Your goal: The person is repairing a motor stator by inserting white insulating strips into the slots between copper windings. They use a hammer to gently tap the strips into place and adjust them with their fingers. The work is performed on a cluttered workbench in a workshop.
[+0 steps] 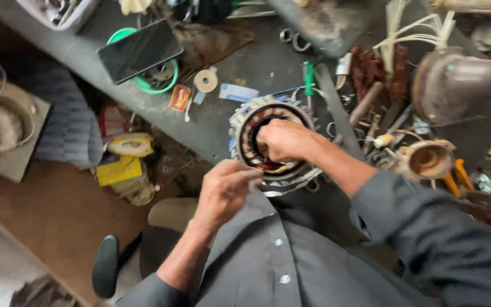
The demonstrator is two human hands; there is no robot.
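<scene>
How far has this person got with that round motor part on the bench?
Copper coils already sit in the motor stator, so some winding looks done. In hand: the right hand reaches into its bore while the left hand pinches something too blurred to identify. How much winding remains cannot be told from here.

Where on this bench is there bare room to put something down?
One bare grey patch of the bench lies between the phone, the tape roll and the stator ring under the right hand. Right of the ring, tools and parts crowd it.
</scene>
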